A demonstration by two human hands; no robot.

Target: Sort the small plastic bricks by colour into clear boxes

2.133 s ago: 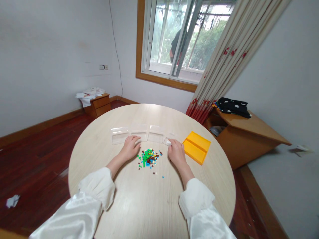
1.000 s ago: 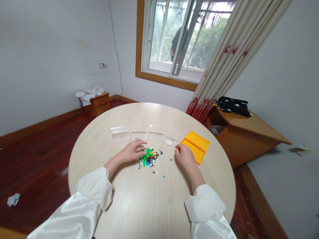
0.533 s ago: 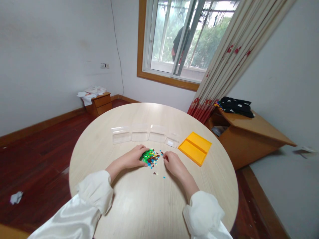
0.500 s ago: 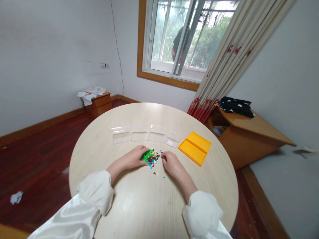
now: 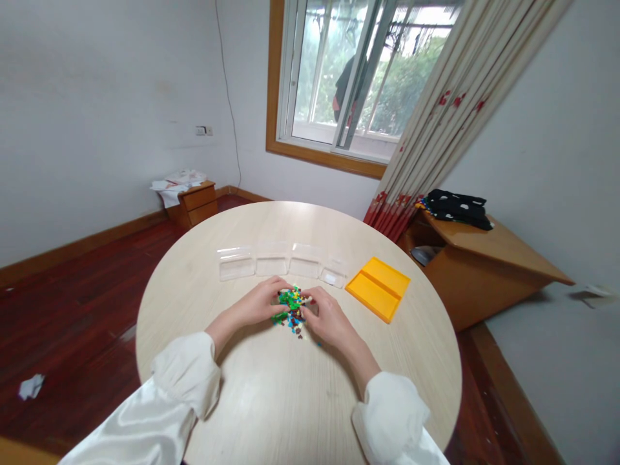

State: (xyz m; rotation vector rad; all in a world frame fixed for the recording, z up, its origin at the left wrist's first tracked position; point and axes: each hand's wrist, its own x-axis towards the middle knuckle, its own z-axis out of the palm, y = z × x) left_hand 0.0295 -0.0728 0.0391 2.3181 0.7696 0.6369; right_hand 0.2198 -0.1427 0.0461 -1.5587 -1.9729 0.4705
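A small heap of tiny plastic building blocks point(image 5: 292, 301), green, blue, yellow, white and dark brown, lies on the round table between my hands. My left hand point(image 5: 264, 299) curves around the heap's left side, thumb apart from the fingers, touching the green pieces. From the right, my right hand point(image 5: 325, 312) cups the other side, its thumb and fingers spread against the blocks. A few loose brown and blue pieces lie on the near side of the heap. The fingertips of both hands are partly hidden among the blocks.
Clear plastic boxes point(image 5: 271, 266) stand in a curved row beyond the heap. A yellow two-part tray point(image 5: 375, 301) lies at the right. The round wooden table point(image 5: 285, 400) has its edge all around. A person point(image 5: 343, 90) is visible through the window.
My right hand has moved left onto the heap and its fingers have opened out. The blocks are pushed closer together, with green ones now spread over the top. My left hand has shifted slightly.
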